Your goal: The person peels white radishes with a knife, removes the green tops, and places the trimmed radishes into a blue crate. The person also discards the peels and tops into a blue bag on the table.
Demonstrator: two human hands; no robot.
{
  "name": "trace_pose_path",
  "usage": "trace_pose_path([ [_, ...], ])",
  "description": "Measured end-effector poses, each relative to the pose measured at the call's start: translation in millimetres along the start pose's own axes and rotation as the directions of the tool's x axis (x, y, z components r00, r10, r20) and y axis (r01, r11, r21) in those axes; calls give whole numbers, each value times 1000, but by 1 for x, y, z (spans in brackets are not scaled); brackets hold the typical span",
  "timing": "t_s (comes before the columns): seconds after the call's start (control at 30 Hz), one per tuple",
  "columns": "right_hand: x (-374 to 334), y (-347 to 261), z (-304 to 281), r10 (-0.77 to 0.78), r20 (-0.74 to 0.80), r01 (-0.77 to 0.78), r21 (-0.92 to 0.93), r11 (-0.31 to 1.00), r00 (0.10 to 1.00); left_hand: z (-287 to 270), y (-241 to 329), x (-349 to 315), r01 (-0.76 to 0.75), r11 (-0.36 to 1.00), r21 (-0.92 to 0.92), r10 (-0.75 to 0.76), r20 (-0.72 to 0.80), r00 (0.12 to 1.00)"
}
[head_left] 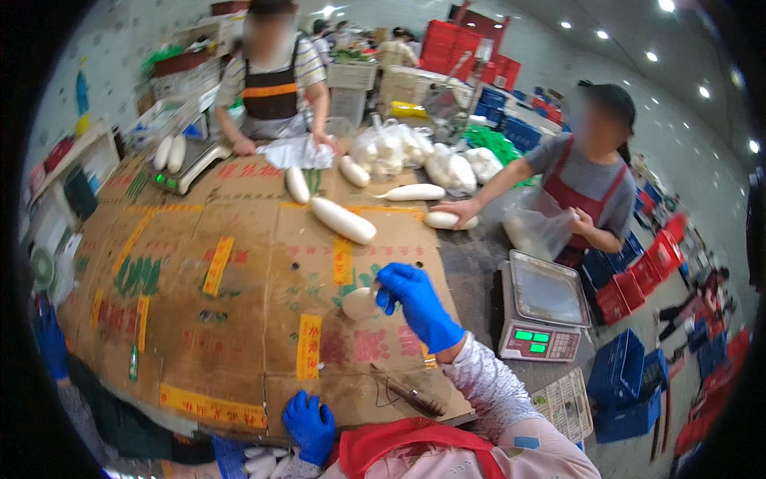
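Observation:
My right hand (416,307), in a blue glove, is raised over the middle of the cardboard-covered table. Its fingers are pinched at the edge of a pale, round piece of white radish (359,304); how thick the piece is I cannot make out. My left hand (309,428), also gloved in blue, rests at the near table edge, fingers loosely bent and apart, with nothing in it. Between my hands and the red apron lies a tool with a wooden handle (424,401) and a thin dark loop. Beyond my right hand a large white radish (343,220) lies on the cardboard (239,319).
Across the table one person handles a white cloth or bag (297,152); another, at right, touches a radish (450,220) and holds a clear bag (542,227). Scales stand at right (541,307) and far left (191,169). Bagged radishes (391,148) fill the back. Another blue-gloved hand (51,339) shows at far left.

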State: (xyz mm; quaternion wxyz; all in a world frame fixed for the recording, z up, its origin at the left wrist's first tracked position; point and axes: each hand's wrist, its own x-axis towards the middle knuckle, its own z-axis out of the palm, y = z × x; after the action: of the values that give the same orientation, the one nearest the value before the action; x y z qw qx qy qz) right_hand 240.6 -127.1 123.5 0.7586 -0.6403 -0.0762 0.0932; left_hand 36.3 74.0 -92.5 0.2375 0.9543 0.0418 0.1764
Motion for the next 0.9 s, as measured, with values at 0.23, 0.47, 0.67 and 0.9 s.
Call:
trace_pose_path([
  [0.23,88,-1,-1,46,-24,-43,138,989,999,-4,3,3,6,1000,-1,-6,21,1000],
  [0.47,203,-6,-14,9,-116,14,195,981,993,5,-4,1,32,999,10,-33,36,999],
  [0.67,240,-11,-62,-395,-123,413,246,877,911,3,-1,-1,32,999,39,-33,23,999],
  [0.9,179,67,-80,-34,-350,122,234,964,936,4,-2,0,38,999,35,-39,31,999],
])
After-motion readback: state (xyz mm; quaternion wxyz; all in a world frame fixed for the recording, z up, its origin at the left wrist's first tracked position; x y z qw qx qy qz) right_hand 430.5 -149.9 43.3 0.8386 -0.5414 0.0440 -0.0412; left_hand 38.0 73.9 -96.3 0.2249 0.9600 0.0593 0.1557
